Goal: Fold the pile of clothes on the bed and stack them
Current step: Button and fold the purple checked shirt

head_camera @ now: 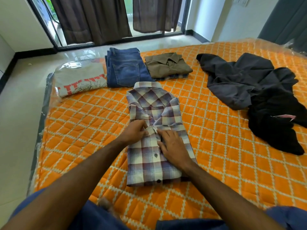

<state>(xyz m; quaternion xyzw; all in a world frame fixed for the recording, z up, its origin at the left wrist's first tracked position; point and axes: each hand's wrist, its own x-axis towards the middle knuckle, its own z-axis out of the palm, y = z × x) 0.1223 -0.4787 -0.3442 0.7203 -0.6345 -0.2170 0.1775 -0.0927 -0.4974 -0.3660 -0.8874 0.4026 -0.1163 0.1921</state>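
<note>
A checked shirt (154, 110) lies partly folded in the middle of the orange quilted bed (224, 146), collar pointing away from me. My left hand (132, 131) pinches a fold of the shirt at its middle. My right hand (174, 146) rests on the shirt's front beside the button placket, fingers curled at the same fold. At the far side lie folded blue jeans (124, 68), a folded grey printed T-shirt (79, 78) and a folded olive shirt (167, 65) on top of a checked garment. Unfolded dark grey clothing (240, 80) and a black garment (274, 120) lie at the right.
The bed's left edge (43, 113) drops to a pale tiled floor (20, 100). Dark curtains (93, 19) hang over glass doors beyond the bed. Clear plastic wrap covers the mattress edges.
</note>
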